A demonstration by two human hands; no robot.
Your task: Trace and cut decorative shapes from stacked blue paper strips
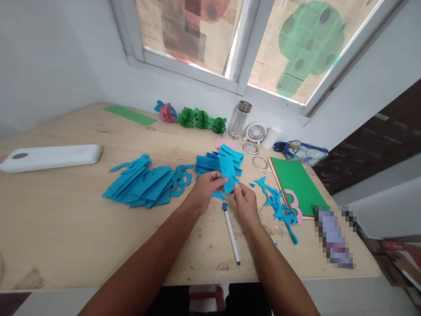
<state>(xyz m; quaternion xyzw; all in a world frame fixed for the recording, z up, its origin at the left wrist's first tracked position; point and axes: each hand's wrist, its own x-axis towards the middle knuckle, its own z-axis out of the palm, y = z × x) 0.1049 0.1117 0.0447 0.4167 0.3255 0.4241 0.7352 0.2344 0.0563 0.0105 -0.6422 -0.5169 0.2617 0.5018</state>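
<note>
A folded strip of blue paper (226, 169) is held up over the middle of the table, with a curved outline at its lower end. My left hand (208, 189) pinches its left edge between thumb and fingers. At its lower right corner, the closed fingers of my right hand (246, 202) grip the paper. Behind it lies a stack of folded blue paper (207, 164). A white marker (232, 239) rests on the table just below my hands. Blue paper offcuts (278, 204) are scattered to the right of my right hand.
More folded blue sheets (144, 186) and wavy cut-outs (181, 180) lie left. Green sheets (299, 184) are stacked right, near tape rings (260, 163). Along the wall stand green paper ornaments (201, 119), a glass bottle (240, 119) and a small fan (255, 132). A white device (55, 157) lies far left.
</note>
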